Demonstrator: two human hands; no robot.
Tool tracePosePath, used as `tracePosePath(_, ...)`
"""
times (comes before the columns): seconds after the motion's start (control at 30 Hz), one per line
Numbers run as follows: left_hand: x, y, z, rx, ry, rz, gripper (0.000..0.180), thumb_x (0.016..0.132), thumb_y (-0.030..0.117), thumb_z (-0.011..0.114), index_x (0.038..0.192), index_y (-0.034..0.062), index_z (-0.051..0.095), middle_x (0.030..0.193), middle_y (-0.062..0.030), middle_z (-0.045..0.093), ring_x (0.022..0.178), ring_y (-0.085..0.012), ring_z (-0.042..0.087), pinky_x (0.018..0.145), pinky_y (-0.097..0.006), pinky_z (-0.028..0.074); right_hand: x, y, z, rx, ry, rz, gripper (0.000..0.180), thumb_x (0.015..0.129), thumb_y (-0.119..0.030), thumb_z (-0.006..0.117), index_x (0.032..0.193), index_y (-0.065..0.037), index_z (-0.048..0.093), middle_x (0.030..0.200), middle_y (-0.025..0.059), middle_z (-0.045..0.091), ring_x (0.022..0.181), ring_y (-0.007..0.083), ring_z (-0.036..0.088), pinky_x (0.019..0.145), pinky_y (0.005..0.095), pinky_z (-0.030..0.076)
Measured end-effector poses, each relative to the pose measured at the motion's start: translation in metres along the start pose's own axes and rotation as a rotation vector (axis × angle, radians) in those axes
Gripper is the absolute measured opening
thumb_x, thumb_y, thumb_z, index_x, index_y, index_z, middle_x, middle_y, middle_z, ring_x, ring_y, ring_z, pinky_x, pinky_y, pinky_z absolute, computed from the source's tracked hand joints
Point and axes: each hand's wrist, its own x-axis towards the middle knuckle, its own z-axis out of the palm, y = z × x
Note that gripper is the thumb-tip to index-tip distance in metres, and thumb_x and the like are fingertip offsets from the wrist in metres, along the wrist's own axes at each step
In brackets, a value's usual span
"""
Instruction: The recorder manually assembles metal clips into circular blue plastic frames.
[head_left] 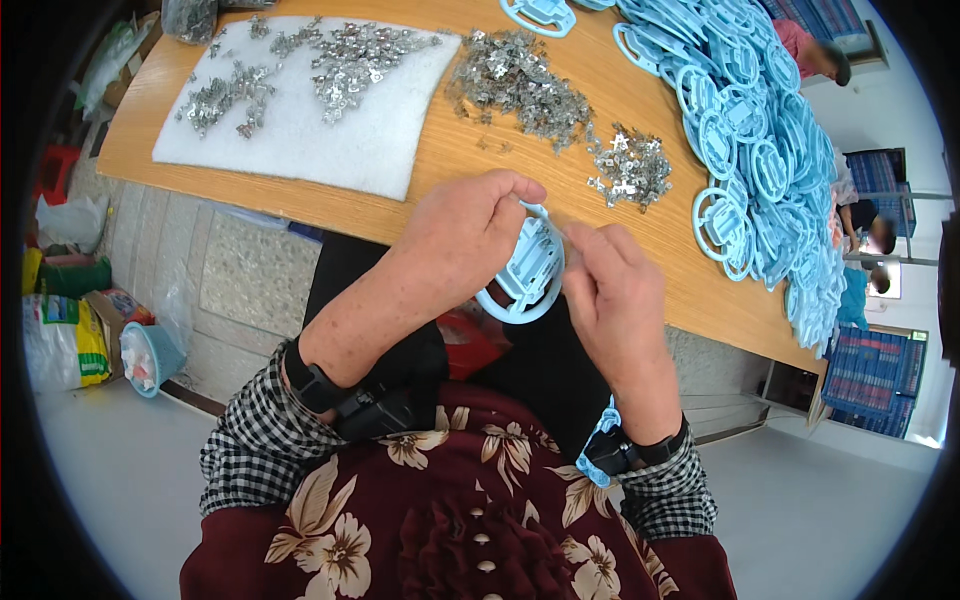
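Floral blouse (480, 530) nearest; left hand (455, 235) pinches a blue plastic ring (528, 268), probably light, stiff, best held by its rim; right hand (622, 290) half-closed beside it, contact unclear.

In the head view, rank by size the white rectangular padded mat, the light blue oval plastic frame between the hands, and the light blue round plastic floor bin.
1. White mat
2. Blue frame
3. Blue bin
Apparent size only; the frame is nearer the camera, so real sizes may differ.

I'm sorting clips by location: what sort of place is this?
Probably a small assembly workshop: a large heap of light-blue plastic parts and piles of small metal pieces share a wooden table.
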Motion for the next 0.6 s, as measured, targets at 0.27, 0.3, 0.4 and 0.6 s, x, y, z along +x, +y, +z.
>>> tracePosePath(0.27,0.000,0.005,-0.002,-0.086,-0.022,-0.054,0.034,0.101,0.013,0.041,0.120,-0.0045,0.064,0.090,-0.0088,0.069,0.072,-0.0125,0.067,0.063,-0.028,0.057,-0.004,0.002,-0.007,0.154,-0.039,0.136,0.019,0.094,-0.012,0.064,0.112,-0.004,0.067,0.094,0.0194,0.067,0.083,0.0402,0.065,0.072,0.0447,0.053)
tracePosePath(0.3,0.000,0.005,-0.001,-0.081,-0.018,-0.052,0.034,0.101,0.013,0.041,0.120,-0.0045,0.063,0.090,-0.0087,0.069,0.073,-0.0123,0.067,0.064,-0.028,0.057,-0.004,0.003,-0.008,0.167,-0.049,0.183,0.019,0.095,-0.013,0.063,0.111,-0.003,0.067,0.095,0.0201,0.067,0.084,0.0411,0.065,0.073,0.0450,0.053)
tracePosePath(0.4,0.001,0.002,0.000,-0.046,0.006,-0.031,0.035,0.102,0.013,0.041,0.122,-0.0047,0.063,0.090,-0.0085,0.069,0.074,-0.0117,0.066,0.066,-0.028,0.056,-0.009,0.011,-0.006,0.171,-0.039,0.155,0.019,0.094,-0.013,0.067,0.110,-0.003,0.067,0.093,0.0190,0.068,0.081,0.0386,0.066,0.070,0.0424,0.053)
tracePosePath(0.6,0.000,0.000,0.000,-0.041,0.012,-0.011,0.035,0.101,0.012,0.042,0.124,-0.0056,0.062,0.091,-0.0081,0.069,0.078,-0.0106,0.065,0.069,-0.027,0.053,0.000,-0.002,-0.002,0.180,-0.032,0.199,0.021,0.086,-0.012,0.075,0.104,-0.006,0.068,0.084,0.0128,0.066,0.074,0.0321,0.066,0.062,0.0384,0.052)
